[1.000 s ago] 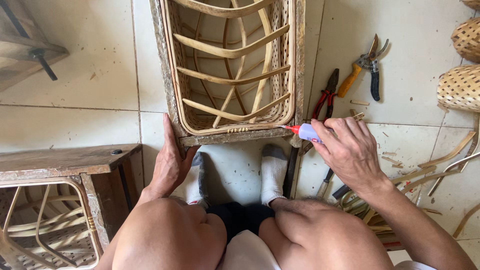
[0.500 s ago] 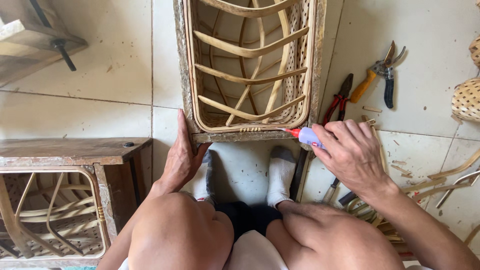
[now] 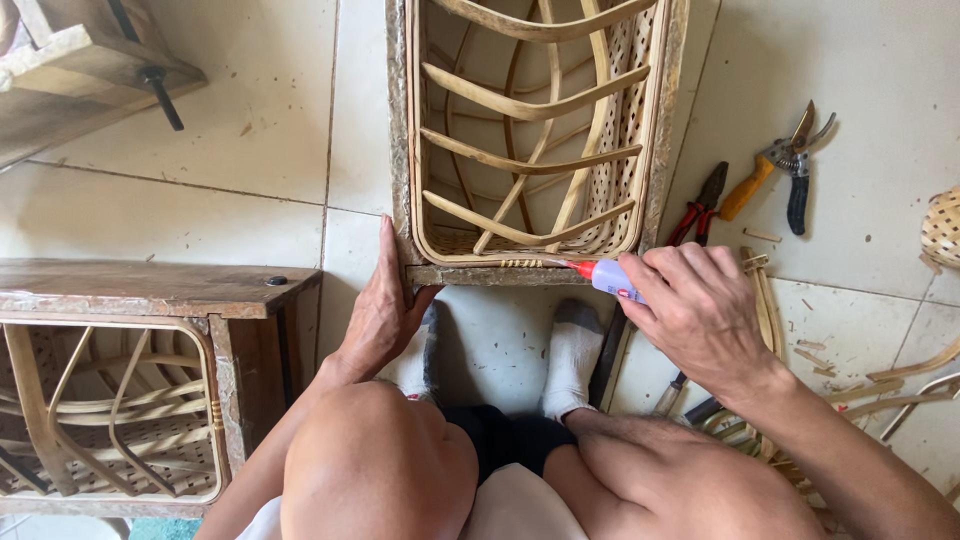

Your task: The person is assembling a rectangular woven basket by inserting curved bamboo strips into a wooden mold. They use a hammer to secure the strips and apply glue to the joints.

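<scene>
Glue bottle (image 3: 607, 277), small, light, squeezable, pinched in my right hand (image 3: 700, 315) fingers, red nozzle at rattan frame (image 3: 535, 140) near edge on floor; left hand (image 3: 385, 305) flat, steadying stiff frame corner

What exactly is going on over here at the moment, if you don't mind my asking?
A person sits on the tiled floor with a rattan-filled wooden frame lying in front of their socked feet. The left hand steadies the frame's near left corner, while the right hand holds a small glue bottle, its red nozzle at the frame's near edge. Red pliers and orange-handled pruning shears lie to the right.
</scene>
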